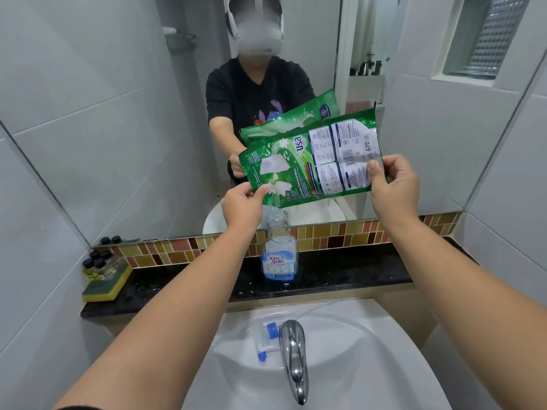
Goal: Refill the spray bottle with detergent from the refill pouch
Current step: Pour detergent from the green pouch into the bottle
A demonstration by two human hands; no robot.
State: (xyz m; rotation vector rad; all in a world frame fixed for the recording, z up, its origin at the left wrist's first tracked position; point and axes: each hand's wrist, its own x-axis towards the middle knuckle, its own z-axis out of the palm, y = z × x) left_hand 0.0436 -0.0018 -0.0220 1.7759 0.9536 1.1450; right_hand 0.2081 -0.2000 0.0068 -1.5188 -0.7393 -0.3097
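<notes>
two-hand grip (242,207) on tilted pouch (310,161)

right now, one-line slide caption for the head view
Both hands tip the green refill pouch over the open spray bottle on the black ledge.

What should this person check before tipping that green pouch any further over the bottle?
1. Spray bottle uncapped: ok, its neck is open.
2. Bottle upright on the black ledge: ok.
3. Pouch's low corner over the neck: ok, it sits just above the opening.
4. Both hands gripping the refill pouch: ok, left hand at the low corner, right hand at the high end.
5. Pouch corner cut open: cannot tell.
6. Trigger sprayer head out of the way: ok, lying in the sink.
</notes>
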